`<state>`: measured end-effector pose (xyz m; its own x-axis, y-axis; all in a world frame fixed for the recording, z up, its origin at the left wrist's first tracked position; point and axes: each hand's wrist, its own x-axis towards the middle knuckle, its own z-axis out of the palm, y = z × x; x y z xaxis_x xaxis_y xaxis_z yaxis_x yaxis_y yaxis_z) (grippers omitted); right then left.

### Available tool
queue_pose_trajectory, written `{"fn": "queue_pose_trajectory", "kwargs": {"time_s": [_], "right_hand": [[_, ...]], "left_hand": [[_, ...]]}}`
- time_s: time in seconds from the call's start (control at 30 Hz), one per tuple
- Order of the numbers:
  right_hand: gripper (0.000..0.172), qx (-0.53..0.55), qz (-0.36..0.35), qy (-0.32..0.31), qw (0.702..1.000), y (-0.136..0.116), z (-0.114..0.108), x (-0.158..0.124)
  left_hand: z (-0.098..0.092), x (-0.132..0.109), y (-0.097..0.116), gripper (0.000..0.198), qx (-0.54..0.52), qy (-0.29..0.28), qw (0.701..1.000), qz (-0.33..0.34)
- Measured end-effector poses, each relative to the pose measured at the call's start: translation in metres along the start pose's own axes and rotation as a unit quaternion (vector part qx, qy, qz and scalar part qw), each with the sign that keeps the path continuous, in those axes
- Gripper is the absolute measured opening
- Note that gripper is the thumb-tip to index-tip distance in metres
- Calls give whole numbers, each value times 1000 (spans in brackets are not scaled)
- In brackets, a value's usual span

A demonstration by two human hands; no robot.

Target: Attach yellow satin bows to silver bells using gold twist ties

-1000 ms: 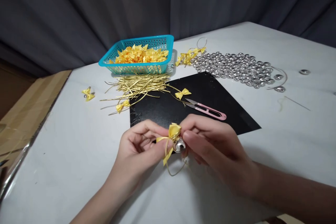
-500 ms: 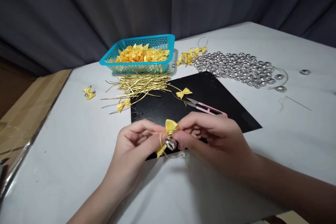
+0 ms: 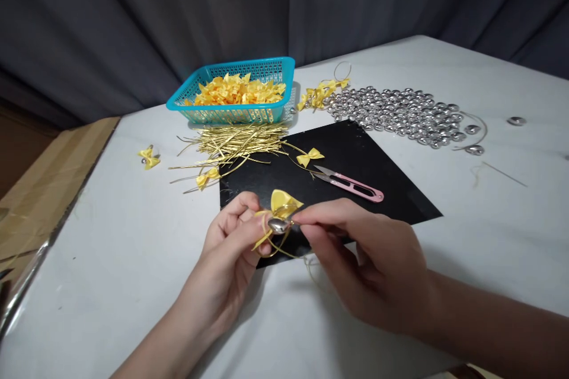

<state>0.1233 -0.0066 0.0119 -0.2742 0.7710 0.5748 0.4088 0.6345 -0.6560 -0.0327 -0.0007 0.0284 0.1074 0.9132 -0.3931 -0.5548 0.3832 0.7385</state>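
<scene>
My left hand [image 3: 235, 249] is closed, its thumb and fingers pinching a yellow ribbon bow [image 3: 284, 200] with a shiny silver bell [image 3: 278, 225] at its middle. Gold cord [image 3: 281, 249] loops below the bell and trails down past my fingers. From the right, my right hand [image 3: 368, 254] pinches thumb and forefinger together on a bit of gold cord beside the bell; its very end is hidden by the fingertips. Both hands are over the near edge of a black mat [image 3: 386, 177].
Pink-handled thread snips [image 3: 355, 185] lie on the mat. Behind are a bundle of gold cords [image 3: 242, 141], a turquoise basket [image 3: 178, 103] of yellow bows and a pile of silver bells [image 3: 395, 115]. Loose bows [image 3: 310, 157] and a needle-like piece [image 3: 505, 174] lie around.
The bow and bell have turned and moved slightly up and left in my left hand. My right hand has drawn back a little from the bow, uncovering the snips' handle.
</scene>
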Motion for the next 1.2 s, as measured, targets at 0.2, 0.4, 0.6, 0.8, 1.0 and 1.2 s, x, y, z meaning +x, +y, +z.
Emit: {"fn": "queue_pose_trajectory", "kwargs": {"time_s": [0.2, 0.4, 0.6, 0.8, 1.0, 1.2], "right_hand": [[15, -13, -16, 0, 1000, -2, -2, -1], [18, -27, -21, 6, 999, -2, -1, -4], [17, -39, -24, 7, 999, -3, -1, -5], [12, -56, -20, 13, 998, -3, -2, -6], [15, -54, -24, 22, 998, -5, -3, -6], [14, -51, -19, 13, 998, -3, -3, -5]], "left_hand": [[0, -1, -2, 22, 19, -46, 999, 3], [-2, -1, -1, 22, 29, -52, 998, -17], [-3, -3, -1, 19, 18, -63, 998, -27], [0, -5, -2, 15, 23, -93, 995, -12], [1, -5, 0, 16, 45, -92, 995, 6], [2, -5, 0, 18, 46, -81, 996, 1]]}}
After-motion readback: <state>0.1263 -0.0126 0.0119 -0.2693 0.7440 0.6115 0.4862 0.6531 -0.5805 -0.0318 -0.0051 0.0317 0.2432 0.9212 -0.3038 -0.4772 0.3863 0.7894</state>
